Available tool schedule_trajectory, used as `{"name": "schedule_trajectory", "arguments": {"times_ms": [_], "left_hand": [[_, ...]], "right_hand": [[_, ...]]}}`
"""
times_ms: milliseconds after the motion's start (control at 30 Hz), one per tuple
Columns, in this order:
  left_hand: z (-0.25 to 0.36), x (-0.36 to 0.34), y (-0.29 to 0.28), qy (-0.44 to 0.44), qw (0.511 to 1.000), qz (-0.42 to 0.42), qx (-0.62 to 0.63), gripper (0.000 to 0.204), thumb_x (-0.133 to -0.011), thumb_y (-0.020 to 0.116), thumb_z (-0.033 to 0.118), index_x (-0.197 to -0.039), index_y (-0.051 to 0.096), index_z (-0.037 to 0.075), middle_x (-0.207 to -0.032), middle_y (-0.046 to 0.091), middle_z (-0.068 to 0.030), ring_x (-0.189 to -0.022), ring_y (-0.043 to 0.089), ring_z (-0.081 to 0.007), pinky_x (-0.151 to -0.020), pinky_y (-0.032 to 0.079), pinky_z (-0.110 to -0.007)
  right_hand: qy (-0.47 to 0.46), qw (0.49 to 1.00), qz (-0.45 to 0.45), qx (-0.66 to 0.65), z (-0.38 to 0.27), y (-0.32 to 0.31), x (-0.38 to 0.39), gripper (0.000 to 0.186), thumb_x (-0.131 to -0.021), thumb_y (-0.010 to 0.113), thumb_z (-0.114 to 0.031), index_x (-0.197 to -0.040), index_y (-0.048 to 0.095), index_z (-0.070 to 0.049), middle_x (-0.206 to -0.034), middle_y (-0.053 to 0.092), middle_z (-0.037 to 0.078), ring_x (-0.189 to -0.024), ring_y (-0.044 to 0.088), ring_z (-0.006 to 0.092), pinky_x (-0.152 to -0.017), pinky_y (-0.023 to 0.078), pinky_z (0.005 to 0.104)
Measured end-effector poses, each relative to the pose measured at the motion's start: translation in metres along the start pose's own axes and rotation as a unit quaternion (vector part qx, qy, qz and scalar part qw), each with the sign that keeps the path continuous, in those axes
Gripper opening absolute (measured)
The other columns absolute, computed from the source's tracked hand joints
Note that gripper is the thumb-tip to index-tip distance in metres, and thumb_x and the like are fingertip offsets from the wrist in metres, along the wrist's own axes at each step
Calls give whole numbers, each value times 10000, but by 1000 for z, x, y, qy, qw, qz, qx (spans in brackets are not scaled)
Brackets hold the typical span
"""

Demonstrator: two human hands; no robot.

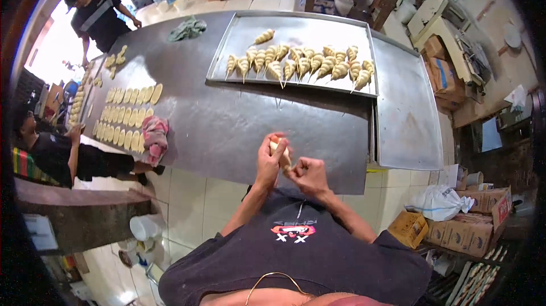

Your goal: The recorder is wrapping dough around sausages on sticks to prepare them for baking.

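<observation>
In front of my chest, over the near edge of the metal table, my left hand (266, 161) grips a dough-wrapped sausage (281, 150). Pale dough covers most of it, and an orange-red tip shows at the upper end. My right hand (311, 176) is closed in a pinch at its lower end; the fingers hide whether they hold dough or a stick. Beyond my hands, a metal tray (239, 30) carries several spiral dough-wrapped pieces (327, 66) on thin sticks, bunched along its near side, with one lying apart farther back.
Rows of flat oval dough pieces (122, 117) lie at the table's left beside a pink cloth (155, 138). A green cloth (187, 28) rests at the far edge. Another metal tray (404, 118) adjoins on the right. Two people (102, 16) stand and sit at the left. Cardboard boxes (463, 232) are lower right.
</observation>
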State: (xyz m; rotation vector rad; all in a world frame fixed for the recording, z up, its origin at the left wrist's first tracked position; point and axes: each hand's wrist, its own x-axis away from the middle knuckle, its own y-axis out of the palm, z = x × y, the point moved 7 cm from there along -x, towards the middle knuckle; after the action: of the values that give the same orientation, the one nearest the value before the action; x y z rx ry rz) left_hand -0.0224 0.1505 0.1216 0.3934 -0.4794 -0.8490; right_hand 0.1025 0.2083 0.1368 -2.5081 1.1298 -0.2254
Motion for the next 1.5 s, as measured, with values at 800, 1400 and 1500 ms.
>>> {"name": "schedule_trajectory", "arguments": {"times_ms": [800, 1400, 1500], "left_hand": [[-81, -18, -167, -385, 914, 48, 116, 159, -890, 513, 203, -823, 503, 59, -647, 526, -109, -590, 553, -241, -534, 499, -382], [-25, -30, -157, 268, 594, -16, -758, 598, -913, 561, 349, -1442, 442, 98, -1511, 362, -201, -1405, 306, -380, -1158, 210, -514], [-31, -12, -154, 281, 594, -18, -753, 574, -905, 576, 327, -1416, 469, 88, -1492, 395, -191, -1395, 329, -372, -1156, 218, -505]], "right_hand": [[229, 970, 19, -82, 36, 138, 113, 268, -762, 845, -194, -811, 642, -26, -715, 666, 15, -648, 607, 74, -618, 498, 237], [253, 962, 67, -78, 69, 108, 165, 325, -788, 798, -278, -947, 683, -20, -819, 715, 76, -754, 683, 156, -723, 541, 299], [265, 961, 48, -59, 80, 85, 172, 323, -782, 795, -268, -962, 686, -23, -829, 716, 81, -758, 685, 169, -732, 544, 313]]}}
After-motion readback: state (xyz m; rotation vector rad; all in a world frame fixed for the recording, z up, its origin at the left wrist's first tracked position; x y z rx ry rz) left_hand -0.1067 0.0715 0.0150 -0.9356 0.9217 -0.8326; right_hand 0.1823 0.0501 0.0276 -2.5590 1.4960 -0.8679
